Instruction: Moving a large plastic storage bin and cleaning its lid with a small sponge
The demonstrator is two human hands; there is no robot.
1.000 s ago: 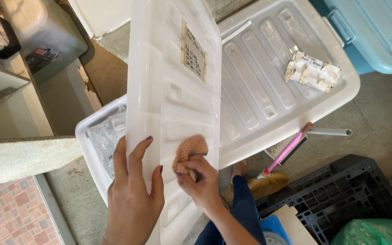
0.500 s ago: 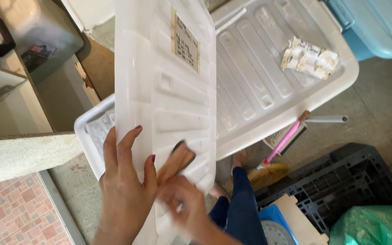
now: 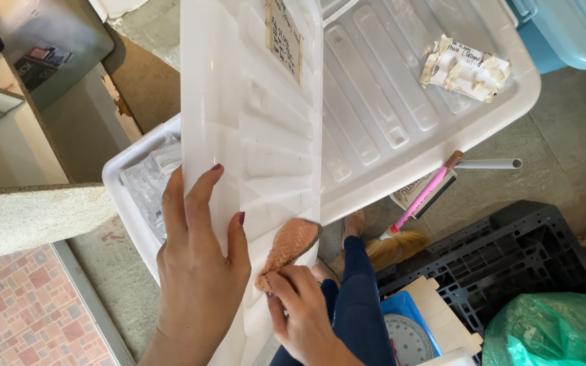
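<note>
Fingers of the left hand (image 3: pixel 198 271) lie spread flat against a tilted white plastic lid (image 3: pixel 252 129), steadying it, while the right hand (image 3: pixel 303 312) pinches an orange-brown cloth (image 3: pixel 291 242) against the lid's lower edge, just right of the left fingers. Held only by a flat palm, the lid could slide or tip onto the open white bin (image 3: pixel 140 190) behind it if the cloth pushes hard. Above the fingers, a small rectangular cream label (image 3: pixel 284 37) sits on the lid; further right, a crumpled taped paper label (image 3: pixel 466 68) clings to a second white lid (image 3: pixel 408 115).
</note>
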